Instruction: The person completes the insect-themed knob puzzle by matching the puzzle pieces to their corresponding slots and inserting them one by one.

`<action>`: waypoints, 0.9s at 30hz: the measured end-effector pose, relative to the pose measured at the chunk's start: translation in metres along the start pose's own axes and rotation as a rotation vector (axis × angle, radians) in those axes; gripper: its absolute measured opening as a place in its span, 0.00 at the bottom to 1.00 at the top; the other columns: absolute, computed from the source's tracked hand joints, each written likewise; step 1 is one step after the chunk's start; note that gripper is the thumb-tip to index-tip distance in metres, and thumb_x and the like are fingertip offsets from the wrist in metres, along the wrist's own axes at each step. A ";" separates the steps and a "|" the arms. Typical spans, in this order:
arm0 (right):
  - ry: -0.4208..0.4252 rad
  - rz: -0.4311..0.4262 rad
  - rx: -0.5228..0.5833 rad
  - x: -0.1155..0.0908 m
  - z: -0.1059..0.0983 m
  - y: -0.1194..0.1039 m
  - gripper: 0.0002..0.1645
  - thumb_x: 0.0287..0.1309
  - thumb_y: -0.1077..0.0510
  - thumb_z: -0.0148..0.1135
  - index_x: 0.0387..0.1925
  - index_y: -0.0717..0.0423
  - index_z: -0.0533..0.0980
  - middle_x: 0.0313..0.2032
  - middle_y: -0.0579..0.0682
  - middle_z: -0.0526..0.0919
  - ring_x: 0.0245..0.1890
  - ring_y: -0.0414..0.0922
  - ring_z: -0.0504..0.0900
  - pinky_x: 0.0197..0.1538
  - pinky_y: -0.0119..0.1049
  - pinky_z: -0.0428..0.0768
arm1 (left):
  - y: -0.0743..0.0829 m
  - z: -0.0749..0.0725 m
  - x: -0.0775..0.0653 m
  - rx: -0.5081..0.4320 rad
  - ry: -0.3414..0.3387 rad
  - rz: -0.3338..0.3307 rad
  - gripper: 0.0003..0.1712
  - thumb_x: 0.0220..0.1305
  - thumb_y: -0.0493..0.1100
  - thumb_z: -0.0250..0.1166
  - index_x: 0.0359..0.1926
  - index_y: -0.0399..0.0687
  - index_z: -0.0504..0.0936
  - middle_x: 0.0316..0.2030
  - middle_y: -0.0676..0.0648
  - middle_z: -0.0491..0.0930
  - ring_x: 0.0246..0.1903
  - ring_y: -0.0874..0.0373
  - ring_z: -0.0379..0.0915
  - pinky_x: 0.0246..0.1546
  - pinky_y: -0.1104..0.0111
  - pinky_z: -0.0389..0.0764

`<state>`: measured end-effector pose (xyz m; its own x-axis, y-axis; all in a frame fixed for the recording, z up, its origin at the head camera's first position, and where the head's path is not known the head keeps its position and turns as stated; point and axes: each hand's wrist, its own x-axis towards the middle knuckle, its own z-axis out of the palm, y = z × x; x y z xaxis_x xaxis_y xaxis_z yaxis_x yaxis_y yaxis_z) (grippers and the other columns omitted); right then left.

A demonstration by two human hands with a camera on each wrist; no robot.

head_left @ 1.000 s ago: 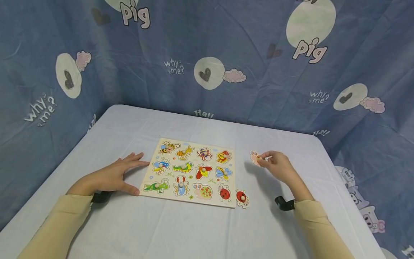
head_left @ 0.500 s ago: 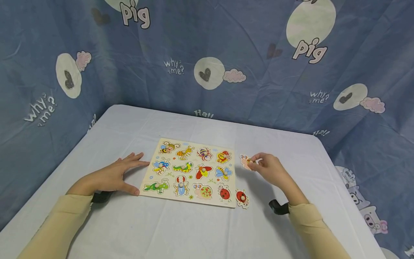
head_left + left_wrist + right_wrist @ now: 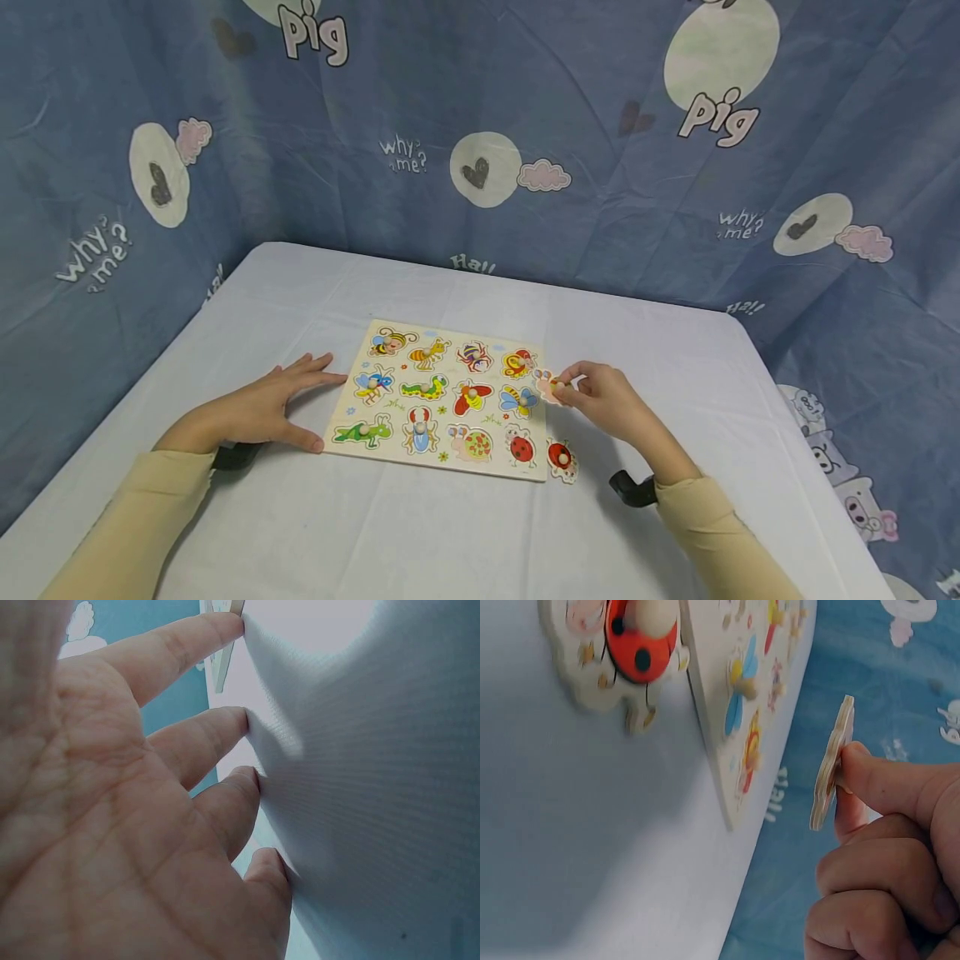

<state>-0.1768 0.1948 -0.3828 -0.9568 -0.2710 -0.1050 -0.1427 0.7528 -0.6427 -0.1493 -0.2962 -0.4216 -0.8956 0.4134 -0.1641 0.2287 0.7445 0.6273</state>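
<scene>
A wooden peg puzzle board [image 3: 459, 340] with insect pictures lies on the white-covered table. At its left edge rests my left hand [image 3: 262, 404], fingers spread, the thumb and index fingertips right at the board. In the left wrist view the other fingertips [image 3: 259, 862] touch the cloth. My right hand [image 3: 607, 400] pinches a pink snail puzzle piece [image 3: 547, 388] by its knob, raised over the board's right edge; the right wrist view shows the piece [image 3: 831, 769] edge-on. The snail picture [image 3: 471, 443] and ladybug picture [image 3: 521, 447] on the board show no knobs.
A loose ladybug piece [image 3: 562, 460] with a knob lies beside the board's lower right corner. Several other knobbed insect pieces sit in the board. A blue printed curtain [image 3: 592, 225] hangs behind and around the table [image 3: 420, 542].
My right hand has carried the snail piece leftward and slightly nearer, from the cloth right of the board to over its right edge. The left hand and board have stayed put.
</scene>
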 end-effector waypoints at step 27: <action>-0.155 -0.081 0.013 0.001 0.046 -0.034 0.09 0.72 0.54 0.70 0.45 0.55 0.83 0.14 0.41 0.62 0.16 0.38 0.58 0.22 0.30 0.59 | -0.001 0.000 0.000 -0.006 -0.003 0.008 0.61 0.41 0.58 0.88 0.77 0.50 0.74 0.84 0.29 0.49 0.84 0.25 0.33 0.78 0.23 0.36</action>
<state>-0.1614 0.1413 -0.3964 -0.8915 -0.4209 -0.1673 -0.2138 0.7168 -0.6636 -0.1497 -0.2969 -0.4221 -0.8926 0.4210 -0.1613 0.2335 0.7378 0.6333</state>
